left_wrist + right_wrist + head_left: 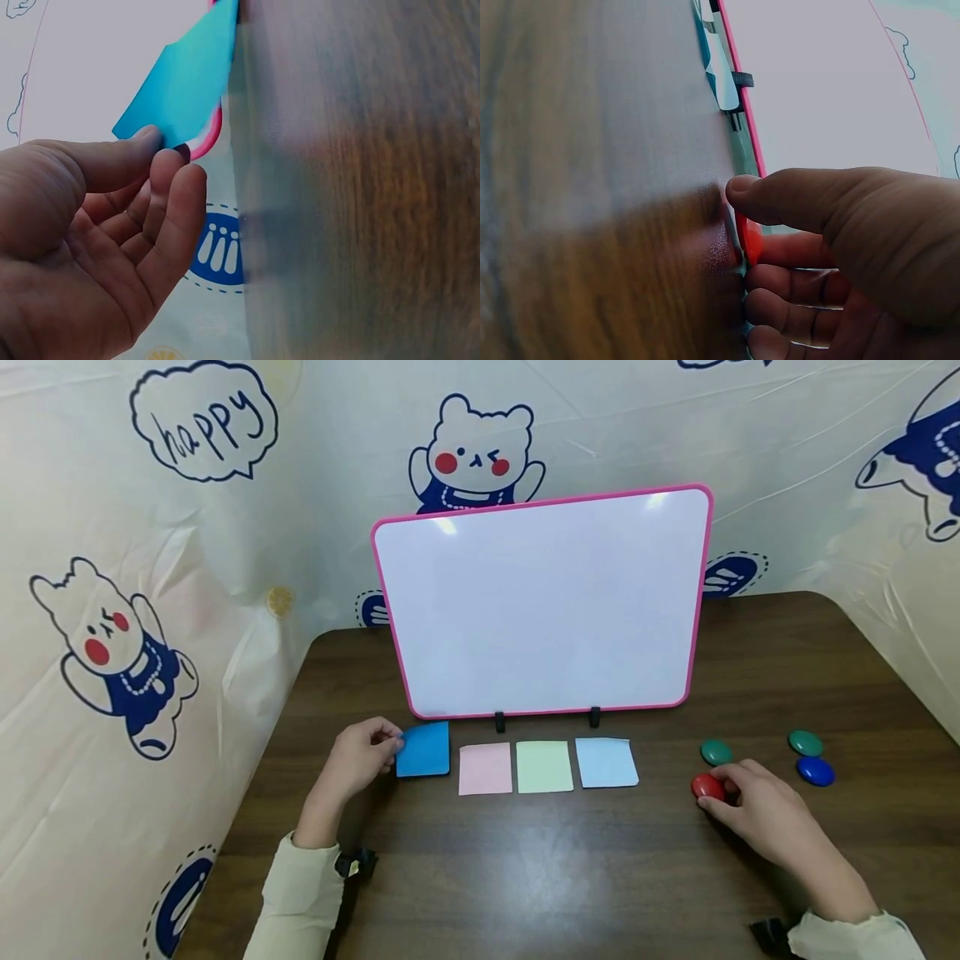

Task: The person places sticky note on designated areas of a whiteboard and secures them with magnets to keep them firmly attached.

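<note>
At the left of a row of paper notes, my left hand [362, 757] pinches the edge of a dark blue sticky note [423, 750]. The left wrist view shows that blue note [184, 86] tilted up off the table between thumb and fingers. On the right, my right hand [768, 814] grips a round red magnet [708, 787] between thumb and forefinger; in the right wrist view the red magnet [748, 236] is at the tabletop. A pink note [485, 769], a pale green note [544, 767] and a light blue note [607, 763] lie in line between the hands.
A whiteboard [547, 610] with a pink frame stands behind the notes on black feet [500, 722]. Near the right hand lie a green magnet [716, 752], another green magnet [806, 742] and a blue magnet [815, 771]. A printed curtain [322, 468] hangs around the wooden table [525, 877].
</note>
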`<act>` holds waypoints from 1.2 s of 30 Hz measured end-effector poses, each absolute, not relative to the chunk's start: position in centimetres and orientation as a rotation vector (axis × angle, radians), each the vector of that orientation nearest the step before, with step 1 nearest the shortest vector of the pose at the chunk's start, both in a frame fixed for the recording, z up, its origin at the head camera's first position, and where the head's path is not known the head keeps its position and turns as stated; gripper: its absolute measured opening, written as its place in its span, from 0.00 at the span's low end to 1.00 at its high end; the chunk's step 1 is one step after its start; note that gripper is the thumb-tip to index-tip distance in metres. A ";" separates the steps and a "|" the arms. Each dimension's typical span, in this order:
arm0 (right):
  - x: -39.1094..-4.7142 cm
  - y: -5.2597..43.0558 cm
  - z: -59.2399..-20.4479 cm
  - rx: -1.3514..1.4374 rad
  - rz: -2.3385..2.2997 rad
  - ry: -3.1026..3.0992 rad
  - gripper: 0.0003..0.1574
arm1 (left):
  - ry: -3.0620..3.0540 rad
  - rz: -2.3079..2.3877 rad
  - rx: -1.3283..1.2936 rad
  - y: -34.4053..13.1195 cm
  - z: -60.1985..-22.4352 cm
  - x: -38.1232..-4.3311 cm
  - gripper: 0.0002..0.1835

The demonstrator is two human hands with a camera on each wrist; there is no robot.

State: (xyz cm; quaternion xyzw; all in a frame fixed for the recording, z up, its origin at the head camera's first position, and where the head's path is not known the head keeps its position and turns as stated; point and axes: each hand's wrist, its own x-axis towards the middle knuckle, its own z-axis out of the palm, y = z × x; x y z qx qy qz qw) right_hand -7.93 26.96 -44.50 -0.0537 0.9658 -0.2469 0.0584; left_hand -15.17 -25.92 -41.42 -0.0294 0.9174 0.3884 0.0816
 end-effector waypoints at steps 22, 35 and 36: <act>-7.7 27.3 -44.9 -0.169 -0.772 2.960 0.30 | 2.794 1.293 -0.094 -25.0 -40.6 -16.4 0.09; -7.8 27.0 -44.8 -0.134 -0.786 2.970 0.30 | 2.802 1.327 -0.076 -24.9 -40.4 -17.0 0.10; -7.8 26.9 -44.9 -0.133 -0.787 2.971 0.30 | 2.804 1.333 -0.072 -24.8 -40.3 -17.0 0.10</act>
